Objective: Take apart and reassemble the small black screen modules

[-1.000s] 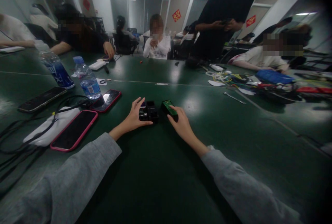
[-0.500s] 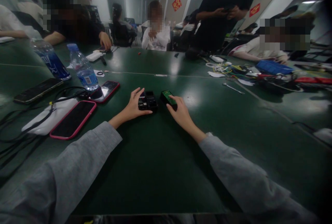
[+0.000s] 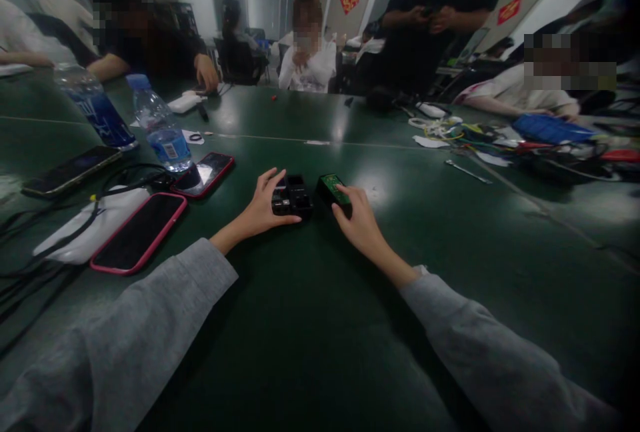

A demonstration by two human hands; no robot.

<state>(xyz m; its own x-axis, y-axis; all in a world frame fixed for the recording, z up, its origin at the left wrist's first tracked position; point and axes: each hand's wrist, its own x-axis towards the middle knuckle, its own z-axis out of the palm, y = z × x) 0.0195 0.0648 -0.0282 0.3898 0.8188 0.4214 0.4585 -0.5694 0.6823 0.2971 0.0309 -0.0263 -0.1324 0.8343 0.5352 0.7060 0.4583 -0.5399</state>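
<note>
On the dark green table [image 3: 280, 325] lies a black box-like case [image 3: 299, 197] with open compartments. My left hand [image 3: 263, 204] grips it from the left, fingers at its far side and thumb along its near edge. Just to the right, a small black box with a green circuit board [image 3: 334, 188] on top rests on the table at a slant. My right hand [image 3: 359, 215] holds this box from its near right side, thumb on the left and fingers on the right. A narrow gap separates the two things. Blur hides the finer parts inside the case.
At left are a pink-edged phone [image 3: 140, 232], a second phone [image 3: 204, 175], a black phone [image 3: 73, 171], a white pouch with cables [image 3: 83, 232] and two water bottles [image 3: 163, 129]. A wrench [image 3: 469, 172] and tangled wires [image 3: 460, 131] lie at right. Several people surround the table.
The whole view has shifted slightly, so the case and the box appear a little farther right. Both hands keep the same hold on them.
</note>
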